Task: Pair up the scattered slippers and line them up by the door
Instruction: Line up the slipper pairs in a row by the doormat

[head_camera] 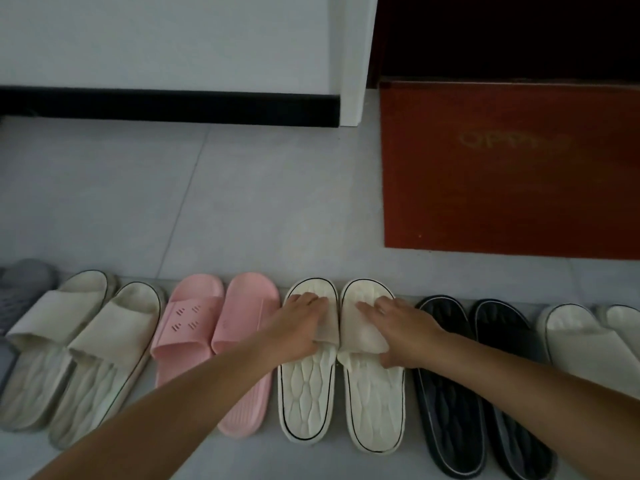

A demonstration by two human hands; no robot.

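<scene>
White slippers (306, 389) side by side, left hand (299, 327) grip holding one strap, right hand (403, 336) the other

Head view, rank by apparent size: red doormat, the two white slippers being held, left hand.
1. red doormat
2. left white slipper and right white slipper: look alike, unranked
3. left hand

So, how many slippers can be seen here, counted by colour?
grey slipper: 1, cut by the left edge; a second cannot be told
beige slippers: 2
pink slippers: 2
cream slippers: 2
black slippers: 2
white slippers: 2, partly out of view
Total: 11
</scene>
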